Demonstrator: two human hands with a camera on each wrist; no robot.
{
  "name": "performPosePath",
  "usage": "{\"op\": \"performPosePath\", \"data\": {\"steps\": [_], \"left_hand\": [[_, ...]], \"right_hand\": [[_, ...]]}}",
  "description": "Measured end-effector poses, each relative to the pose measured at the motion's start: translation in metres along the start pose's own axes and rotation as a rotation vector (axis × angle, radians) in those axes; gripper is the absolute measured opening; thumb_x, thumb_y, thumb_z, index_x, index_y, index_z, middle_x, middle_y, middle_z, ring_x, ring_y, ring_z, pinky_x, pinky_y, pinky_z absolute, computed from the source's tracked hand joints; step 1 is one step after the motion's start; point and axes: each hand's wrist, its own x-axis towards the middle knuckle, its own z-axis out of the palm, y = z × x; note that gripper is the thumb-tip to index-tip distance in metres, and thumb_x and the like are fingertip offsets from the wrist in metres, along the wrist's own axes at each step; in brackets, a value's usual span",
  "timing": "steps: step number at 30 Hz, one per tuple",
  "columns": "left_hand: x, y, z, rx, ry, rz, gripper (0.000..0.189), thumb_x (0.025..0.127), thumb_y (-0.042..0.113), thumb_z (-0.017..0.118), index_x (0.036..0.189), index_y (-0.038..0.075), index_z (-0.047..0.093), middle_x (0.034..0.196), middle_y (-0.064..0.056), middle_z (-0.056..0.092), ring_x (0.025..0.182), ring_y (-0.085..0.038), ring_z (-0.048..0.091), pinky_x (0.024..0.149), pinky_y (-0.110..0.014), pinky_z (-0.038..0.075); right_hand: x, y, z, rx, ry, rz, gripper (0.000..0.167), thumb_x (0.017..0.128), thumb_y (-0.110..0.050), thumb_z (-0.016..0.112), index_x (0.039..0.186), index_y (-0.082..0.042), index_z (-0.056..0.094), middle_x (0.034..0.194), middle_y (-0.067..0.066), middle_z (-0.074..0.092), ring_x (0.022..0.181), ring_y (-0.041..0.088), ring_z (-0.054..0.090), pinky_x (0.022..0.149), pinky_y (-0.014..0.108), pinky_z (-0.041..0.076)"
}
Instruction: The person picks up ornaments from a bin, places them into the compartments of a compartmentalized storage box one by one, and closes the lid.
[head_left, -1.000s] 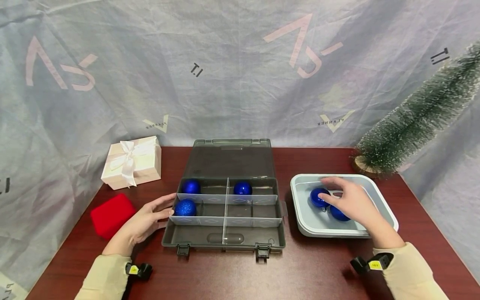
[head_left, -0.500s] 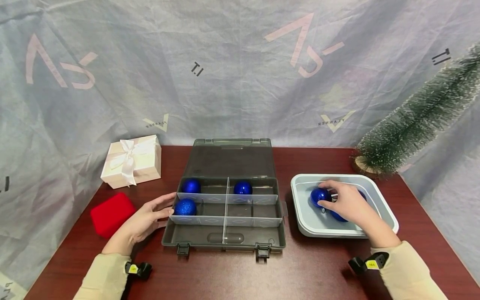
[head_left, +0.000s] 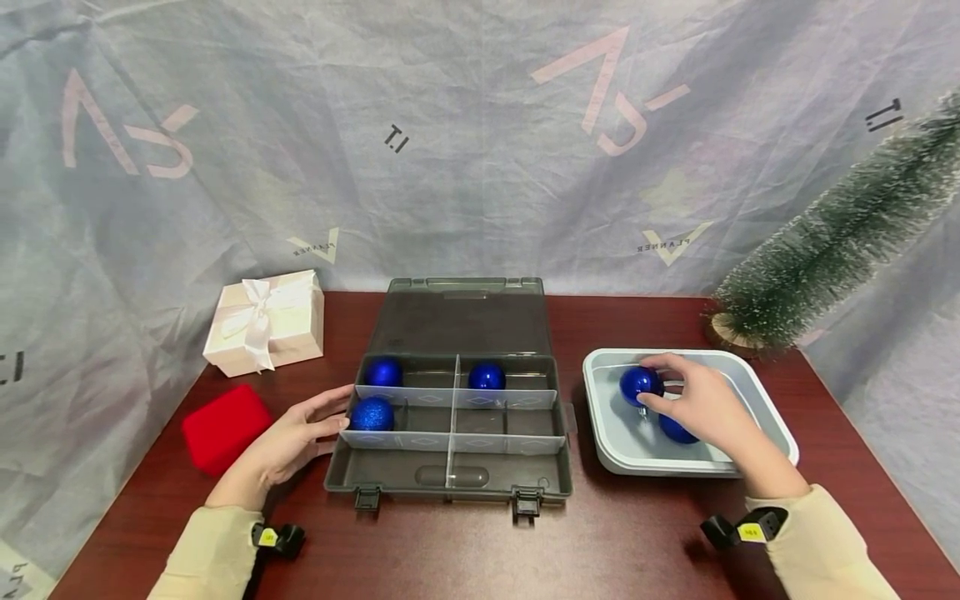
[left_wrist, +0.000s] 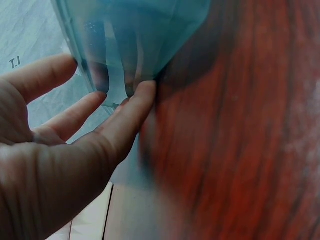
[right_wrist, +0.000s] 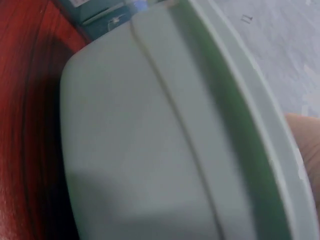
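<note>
A see-through grey compartment box (head_left: 450, 496) stands with its lid up; blue baubles lie in its upper left, middle left and upper right compartments. My left hand (head_left: 296, 437) touches its left side with extended fingers, and in the left wrist view the fingertips (left_wrist: 147, 90) meet the box wall (left_wrist: 165, 30). To the right, my right hand (head_left: 708, 408) pinches a shiny blue bauble (head_left: 640, 385) between thumb and fingers inside the pale tray (head_left: 660, 463). Beneath that hand lies another blue bauble (head_left: 677, 430), partly covered. In the right wrist view the tray's outer wall (right_wrist: 130, 130) hides most of the hand.
Left of the box are a red box (head_left: 227, 429) and a white gift box (head_left: 266, 323) with a ribbon bow. A frosted miniature tree (head_left: 817, 250) leans at the back right corner. A printed grey cloth (head_left: 480, 167) hangs behind the table (head_left: 435, 558).
The right hand's fingers have closed around the shiny bauble, which has risen slightly in the tray. The left hand stays at the box's side.
</note>
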Motion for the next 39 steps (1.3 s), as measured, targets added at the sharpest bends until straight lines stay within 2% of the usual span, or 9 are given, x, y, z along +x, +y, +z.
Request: {"op": "performPosePath", "data": {"steps": [6,13,16,19,23,25,33,39], "left_hand": [[0.001,0.000,0.000,0.002,0.002,0.001,0.068,0.103,0.008,0.058,0.160,-0.004,0.022,0.160,-0.032,0.024,0.123,-0.017,0.054,0.101,-0.048,0.048],[0.001,-0.002,0.000,-0.023,-0.009,0.010,0.069,0.103,0.007,0.057,0.160,-0.005,0.021,0.160,-0.032,0.023,0.120,-0.013,0.056,0.099,-0.044,0.050],[0.001,-0.003,0.000,-0.033,-0.017,0.019,0.068,0.103,0.006,0.057,0.159,-0.006,0.020,0.160,-0.033,0.022,0.119,-0.011,0.056,0.098,-0.043,0.050],[0.000,-0.003,0.000,-0.033,-0.019,0.025,0.068,0.103,0.005,0.057,0.159,-0.006,0.020,0.160,-0.033,0.023,0.119,-0.012,0.057,0.098,-0.043,0.050],[0.000,-0.002,0.001,-0.032,-0.018,0.023,0.068,0.103,0.006,0.057,0.159,-0.006,0.020,0.160,-0.033,0.023,0.119,-0.013,0.056,0.098,-0.044,0.050],[0.000,-0.002,0.001,-0.031,-0.015,0.018,0.068,0.103,0.006,0.057,0.159,-0.006,0.020,0.160,-0.033,0.022,0.120,-0.013,0.056,0.098,-0.044,0.050],[0.001,-0.001,0.000,-0.022,-0.018,0.011,0.068,0.103,0.007,0.057,0.160,-0.005,0.020,0.160,-0.032,0.023,0.121,-0.014,0.056,0.100,-0.046,0.049],[0.001,-0.001,0.001,-0.028,-0.012,0.011,0.068,0.103,0.006,0.057,0.159,-0.005,0.020,0.160,-0.033,0.023,0.119,-0.013,0.057,0.099,-0.044,0.050]], "right_hand": [[0.000,-0.011,-0.004,0.077,0.064,-0.029,0.043,0.085,-0.008,0.083,0.124,-0.001,0.065,0.118,0.024,0.069,0.101,0.044,0.069,0.083,0.052,0.056],[0.001,-0.034,-0.009,0.178,0.118,-0.049,0.045,0.085,-0.005,0.084,0.126,-0.001,0.065,0.119,0.021,0.068,0.102,0.040,0.069,0.085,0.034,0.055],[0.001,-0.047,-0.011,0.210,0.125,-0.063,0.046,0.084,-0.005,0.084,0.127,-0.002,0.066,0.119,0.020,0.068,0.103,0.033,0.069,0.086,0.022,0.054],[0.001,-0.060,-0.011,0.227,0.134,-0.095,0.047,0.083,-0.004,0.085,0.127,-0.003,0.066,0.119,0.018,0.069,0.105,0.019,0.067,0.086,0.014,0.050],[0.002,-0.075,-0.010,0.244,0.149,-0.143,0.048,0.081,-0.002,0.086,0.126,-0.005,0.068,0.117,0.014,0.071,0.105,0.002,0.062,0.086,0.015,0.051],[0.003,-0.080,-0.009,0.252,0.150,-0.160,0.048,0.081,-0.001,0.086,0.125,-0.007,0.068,0.117,0.011,0.071,0.106,0.000,0.061,0.086,0.016,0.051],[0.009,-0.104,0.004,0.318,0.110,-0.199,0.048,0.084,-0.003,0.084,0.128,-0.011,0.067,0.121,0.003,0.069,0.111,0.011,0.062,0.089,0.023,0.054],[0.018,-0.127,0.019,0.365,0.069,-0.230,0.048,0.085,-0.008,0.084,0.129,-0.015,0.067,0.111,-0.002,0.070,0.102,0.015,0.064,0.086,0.034,0.057]]}}
